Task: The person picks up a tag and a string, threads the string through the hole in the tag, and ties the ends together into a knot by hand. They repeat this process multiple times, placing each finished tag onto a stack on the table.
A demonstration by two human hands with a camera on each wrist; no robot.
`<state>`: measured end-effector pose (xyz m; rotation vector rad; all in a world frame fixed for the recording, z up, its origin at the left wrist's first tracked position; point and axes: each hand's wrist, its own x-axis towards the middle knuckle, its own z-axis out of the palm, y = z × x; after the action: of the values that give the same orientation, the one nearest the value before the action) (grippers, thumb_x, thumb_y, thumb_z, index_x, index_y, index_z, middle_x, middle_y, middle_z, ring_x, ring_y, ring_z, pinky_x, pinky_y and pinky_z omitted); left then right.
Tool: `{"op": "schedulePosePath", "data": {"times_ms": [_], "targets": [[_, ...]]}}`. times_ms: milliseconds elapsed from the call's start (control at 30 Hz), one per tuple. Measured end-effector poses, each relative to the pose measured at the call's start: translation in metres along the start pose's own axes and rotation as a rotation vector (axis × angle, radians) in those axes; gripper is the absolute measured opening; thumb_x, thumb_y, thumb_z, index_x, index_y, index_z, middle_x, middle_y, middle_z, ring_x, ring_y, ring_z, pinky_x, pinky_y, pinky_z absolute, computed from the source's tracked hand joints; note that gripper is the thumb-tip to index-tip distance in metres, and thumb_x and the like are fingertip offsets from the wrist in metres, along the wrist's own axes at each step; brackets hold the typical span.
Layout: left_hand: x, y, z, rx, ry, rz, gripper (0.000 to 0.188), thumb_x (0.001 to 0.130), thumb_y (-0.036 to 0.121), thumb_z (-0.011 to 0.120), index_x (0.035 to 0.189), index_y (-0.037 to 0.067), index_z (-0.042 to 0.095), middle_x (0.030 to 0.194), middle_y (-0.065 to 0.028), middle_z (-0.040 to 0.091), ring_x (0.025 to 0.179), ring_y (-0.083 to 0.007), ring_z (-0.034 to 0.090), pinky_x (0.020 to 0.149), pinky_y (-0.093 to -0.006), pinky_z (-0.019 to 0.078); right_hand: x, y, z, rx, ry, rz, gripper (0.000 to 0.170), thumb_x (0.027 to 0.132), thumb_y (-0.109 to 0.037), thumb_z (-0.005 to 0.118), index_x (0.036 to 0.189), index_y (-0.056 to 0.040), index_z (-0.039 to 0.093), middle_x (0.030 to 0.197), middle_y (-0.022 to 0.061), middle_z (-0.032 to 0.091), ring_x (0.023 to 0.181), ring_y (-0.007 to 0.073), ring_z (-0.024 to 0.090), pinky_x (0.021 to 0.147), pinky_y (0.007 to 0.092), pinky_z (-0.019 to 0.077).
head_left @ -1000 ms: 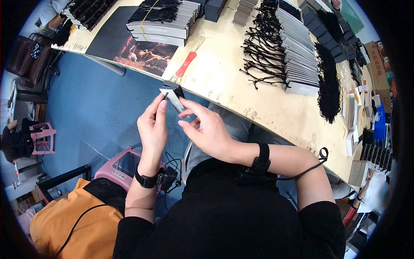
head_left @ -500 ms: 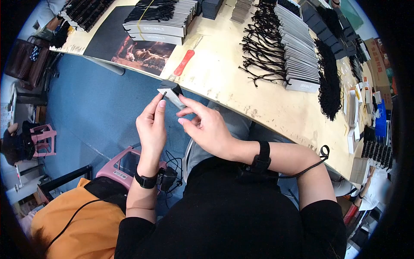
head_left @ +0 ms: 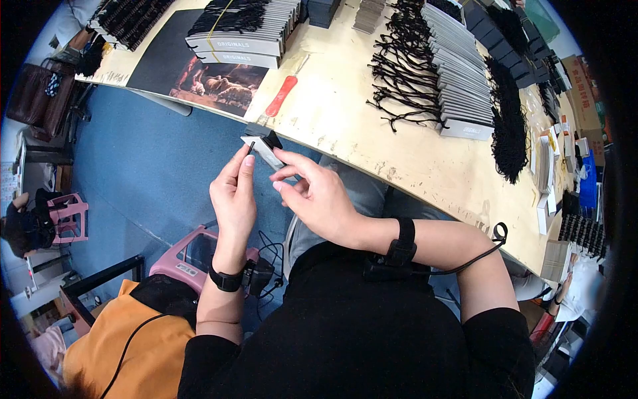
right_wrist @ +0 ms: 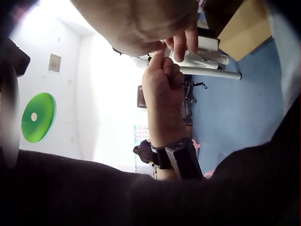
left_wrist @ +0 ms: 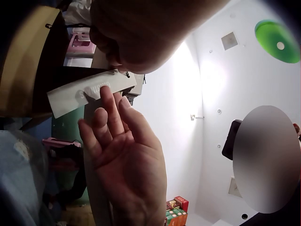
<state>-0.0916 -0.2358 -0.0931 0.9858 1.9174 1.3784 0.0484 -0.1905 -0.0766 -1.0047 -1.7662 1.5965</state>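
Between thumb and index finger, the left hand [head_left: 234,199] pinches a short black cord end [head_left: 252,147] against the near end of a white strip [head_left: 267,154] with black parts. The right hand [head_left: 322,205] grips the strip's other side with its fingers, its thumb apart from the white face. In the left wrist view, printed letters show on the strip [left_wrist: 70,98], with fingertips of the right hand [left_wrist: 131,165] over its edge. The left hand [right_wrist: 164,94] has its other fingers curled in the right wrist view; the strip is largely hidden there.
On the table [head_left: 339,86] lie a red-handled tool [head_left: 282,96], a dark picture sheet [head_left: 159,60], a banded stack of white strips [head_left: 232,46] and a long row of strips [head_left: 458,80] with black cords. A pink stool [head_left: 183,259] stands at the left.
The strip and both hands have shifted only slightly to the left in the head view. Their hold looks the same.
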Motion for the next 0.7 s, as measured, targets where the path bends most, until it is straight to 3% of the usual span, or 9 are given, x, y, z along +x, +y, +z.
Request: {"op": "schedulePosePath", "data": {"times_ms": [200, 300, 367, 500, 567, 600, 667, 700], "targets": [[-0.001, 0.001, -0.001, -0.003, -0.004, -0.049, 0.03, 0.088, 0.017, 0.051, 0.111, -0.001, 0.056, 0.094, -0.0121, 0.063, 0.084, -0.0104, 0.055, 0.073, -0.0238, 0.0439, -0.003, -0.003, 0.002, 0.031, -0.014, 0.001, 0.041, 0.078, -0.009, 0.057, 0.117, -0.0011, 0.047, 0.085, 0.0081, 0.064, 0.055, 0.0144, 0.058, 0.052, 0.0277, 0.0454], [-0.001, 0.001, -0.001, -0.009, 0.012, -0.009, 0.029, 0.088, 0.017, 0.051, 0.111, -0.001, 0.056, 0.092, -0.0111, 0.063, 0.082, -0.0094, 0.054, 0.072, -0.0234, 0.044, 0.0, 0.001, 0.003, 0.087, -0.066, 0.083, 0.042, 0.08, -0.006, 0.057, 0.12, -0.0031, 0.045, 0.095, 0.0084, 0.06, 0.062, 0.0083, 0.056, 0.055, 0.0214, 0.0458], [-0.001, 0.001, -0.001, -0.022, 0.013, 0.008, 0.028, 0.088, 0.017, 0.051, 0.109, -0.001, 0.057, 0.092, -0.0109, 0.063, 0.082, -0.0103, 0.054, 0.072, -0.0235, 0.0437, 0.0, 0.003, 0.005, -0.023, -0.008, -0.068, 0.038, 0.08, -0.005, 0.057, 0.116, -0.0023, 0.046, 0.102, 0.0101, 0.056, 0.062, 0.0088, 0.057, 0.056, 0.0211, 0.0455], [0.002, -0.003, -0.004, -0.006, 0.012, 0.039, 0.026, 0.088, 0.015, 0.051, 0.106, -0.001, 0.058, 0.084, -0.0078, 0.063, 0.073, -0.008, 0.054, 0.064, -0.0207, 0.0431, 0.003, 0.004, 0.009, -0.013, 0.04, -0.093, 0.034, 0.08, -0.006, 0.058, 0.112, -0.0022, 0.048, 0.108, 0.0115, 0.052, 0.064, 0.0101, 0.058, 0.055, 0.0216, 0.0462], [0.002, -0.003, -0.006, -0.13, -0.069, -0.041, 0.024, 0.088, 0.014, 0.052, 0.107, 0.0, 0.055, 0.073, -0.0021, 0.058, 0.059, -0.0029, 0.048, 0.051, -0.0166, 0.0368, 0.007, 0.004, 0.012, 0.348, -0.017, 0.121, 0.031, 0.08, -0.006, 0.058, 0.109, -0.0024, 0.049, 0.104, 0.0114, 0.055, 0.063, 0.0119, 0.059, 0.052, 0.023, 0.0467], [0.002, -0.003, -0.006, -0.13, -0.068, -0.041, 0.024, 0.088, 0.014, 0.052, 0.107, 0.0, 0.055, 0.073, -0.0021, 0.058, 0.059, -0.0029, 0.048, 0.051, -0.0166, 0.0368, 0.009, 0.002, 0.014, 0.348, -0.018, 0.121, 0.031, 0.08, -0.006, 0.058, 0.109, -0.0024, 0.049, 0.104, 0.0114, 0.055, 0.063, 0.0119, 0.059, 0.052, 0.023, 0.0467], [0.003, 0.0, -0.004, -0.264, -0.101, -0.077, 0.027, 0.088, 0.015, 0.05, 0.112, 0.001, 0.05, 0.054, 0.0086, 0.04, 0.043, 0.0003, 0.031, 0.039, -0.0159, 0.0221, 0.014, -0.004, 0.016, 0.18, 0.024, 0.132, 0.023, 0.08, -0.013, 0.056, 0.1, -0.0018, 0.05, 0.081, 0.0128, 0.062, 0.058, 0.0232, 0.062, 0.053, 0.032, 0.0481], [0.002, 0.002, -0.003, -0.263, -0.101, -0.077, 0.027, 0.088, 0.015, 0.05, 0.112, 0.001, 0.05, 0.054, 0.0086, 0.04, 0.043, 0.0003, 0.031, 0.039, -0.0159, 0.0221, 0.017, -0.003, 0.018, 0.18, 0.023, 0.132, 0.023, 0.08, -0.013, 0.056, 0.1, -0.0018, 0.05, 0.081, 0.0128, 0.062, 0.058, 0.0232, 0.062, 0.053, 0.032, 0.0481]]}}
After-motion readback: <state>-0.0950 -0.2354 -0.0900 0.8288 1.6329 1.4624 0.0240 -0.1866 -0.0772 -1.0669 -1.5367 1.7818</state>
